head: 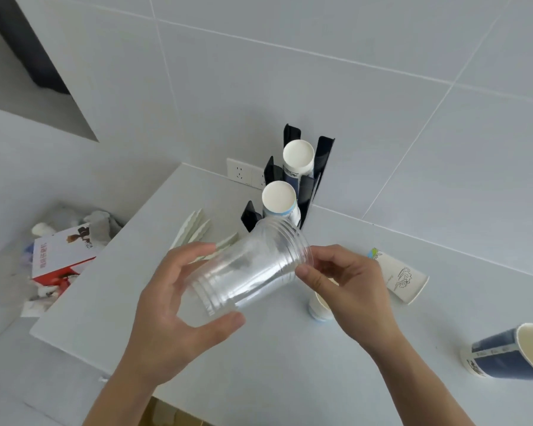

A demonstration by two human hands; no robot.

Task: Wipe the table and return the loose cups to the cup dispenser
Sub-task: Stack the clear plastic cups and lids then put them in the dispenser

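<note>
**Holding a clear cup stack ahead of the dispenser**

Gripping from both ends, the left hand [179,305] curls its fingers and thumb round the narrow base of the clear plastic cups [250,269], while the right hand [348,284] pinches the wide rim at the far end. The cups look nested, several ribbed rims showing, and they lie tilted in the air above the worktop [259,364], rim toward the upper right. A hold at each end probably keeps the flimsy stack straight and lets it be aimed at a slot.

Just beyond the rim stands the black cup dispenser [305,179], at the centre of the frame against the wall, with two columns already carrying white paper cups. Its nearest slot sits right behind the clear cups; whether it is free cannot be told.

Loose cups remain: a small one [319,305] partly hidden under the right hand, a white printed cup [403,278] on its side to the right, and a dark blue cup [511,352] lying near the right edge of the frame. Folded pale lids or napkins [194,229] lie left of the dispenser. Open worktop lies at lower centre; its left edge drops toward a bin of rubbish [65,256].
</note>
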